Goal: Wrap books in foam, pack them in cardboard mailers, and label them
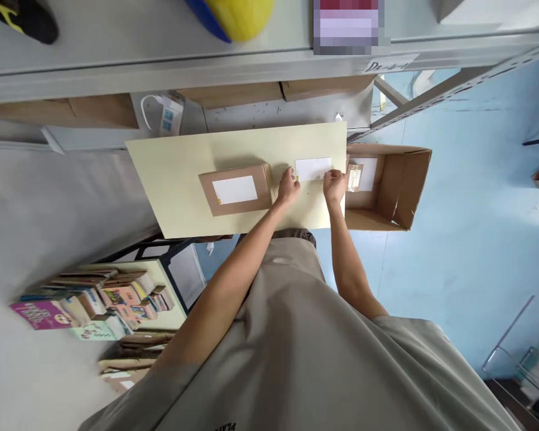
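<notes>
A white label with a small yellow mark at its lower left corner is held over the right part of a pale yellow tabletop. My left hand is closed, thumb and fingertips at the label's left edge. At the opposite edge, my right hand pinches the lower right corner. To the left of my left hand lies a closed cardboard box, with a similar white label on its top.
Beside the table's right end stands an open carton with a smaller labelled parcel in it. A grey metal shelf runs along the far side, with a power strip below. Stacked books are at lower left.
</notes>
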